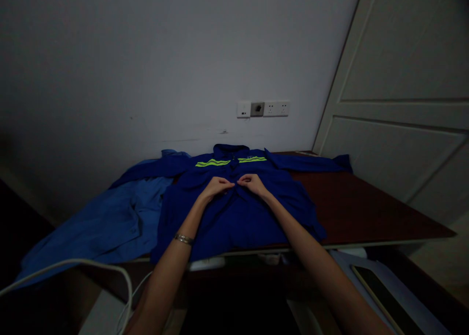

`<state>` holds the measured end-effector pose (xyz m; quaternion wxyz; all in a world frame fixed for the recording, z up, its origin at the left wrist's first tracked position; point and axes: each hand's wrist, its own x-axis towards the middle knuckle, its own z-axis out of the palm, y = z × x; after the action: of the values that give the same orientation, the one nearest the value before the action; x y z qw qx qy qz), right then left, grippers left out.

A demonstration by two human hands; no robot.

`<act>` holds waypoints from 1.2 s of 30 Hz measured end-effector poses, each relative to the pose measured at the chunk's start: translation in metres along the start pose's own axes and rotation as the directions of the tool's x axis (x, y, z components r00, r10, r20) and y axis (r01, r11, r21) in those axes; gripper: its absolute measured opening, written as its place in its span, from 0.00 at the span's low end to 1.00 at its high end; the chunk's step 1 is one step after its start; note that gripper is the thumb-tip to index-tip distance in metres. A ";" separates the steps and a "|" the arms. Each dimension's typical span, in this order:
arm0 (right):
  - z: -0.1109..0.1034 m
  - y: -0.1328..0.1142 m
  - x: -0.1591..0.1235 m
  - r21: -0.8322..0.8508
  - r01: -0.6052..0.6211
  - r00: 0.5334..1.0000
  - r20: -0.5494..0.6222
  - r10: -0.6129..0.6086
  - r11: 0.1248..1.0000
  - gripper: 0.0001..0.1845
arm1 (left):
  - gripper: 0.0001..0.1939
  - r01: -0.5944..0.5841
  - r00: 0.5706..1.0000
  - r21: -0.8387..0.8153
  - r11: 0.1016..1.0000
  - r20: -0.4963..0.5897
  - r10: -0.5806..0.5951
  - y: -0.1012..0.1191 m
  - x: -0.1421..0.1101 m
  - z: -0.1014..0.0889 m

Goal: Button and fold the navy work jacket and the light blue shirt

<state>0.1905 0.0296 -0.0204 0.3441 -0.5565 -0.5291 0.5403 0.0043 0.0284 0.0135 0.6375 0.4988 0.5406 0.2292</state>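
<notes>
A dark blue work jacket (249, 217) with yellow-green reflective stripes across the chest lies spread on the table, collar toward the wall and sleeves out to both sides. Over its front opening, my left hand (219, 186) pinches the front edge, fingers closed. Close by on the right, my right hand (252, 182) pinches the jacket's other front edge, its fingertips nearly meeting the left ones. Any button between the fingertips is too small to make out. A metal bracelet (183, 238) circles my left wrist.
A lighter blue garment (106, 222) lies crumpled at the left, partly under the jacket sleeve. The dark red-brown tabletop (351, 208) extends right toward a white door (399, 105). Wall sockets (270, 109) sit behind. A white cable (91, 262) loops at lower left; a phone-like slab (384, 296) lies lower right.
</notes>
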 end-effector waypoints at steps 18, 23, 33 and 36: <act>0.002 0.005 -0.001 -0.016 -0.057 0.993 0.102 0.058 0.998 0.05 | 0.18 -0.081 0.996 0.144 0.986 -0.020 0.085 -0.017 0.010 0.012; 0.003 0.004 -0.002 -0.038 -0.013 0.997 0.082 0.016 0.999 0.07 | 0.14 -0.114 0.991 0.210 0.971 -0.039 0.124 -0.019 0.011 0.014; 0.004 0.002 -0.006 -0.104 0.057 0.997 0.066 -0.050 0.993 0.11 | 0.14 -0.073 0.995 0.225 0.972 -0.050 0.087 -0.021 0.013 0.011; 0.005 -0.001 -0.006 -0.145 0.076 0.997 0.035 -0.072 0.986 0.10 | 0.14 -0.063 0.997 0.220 0.974 -0.021 0.069 -0.020 0.012 0.009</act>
<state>0.1863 0.0227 -0.0185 0.3144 -0.5522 -0.5926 0.4950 0.0115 0.0274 -0.0104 0.5631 0.5803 0.5546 0.1962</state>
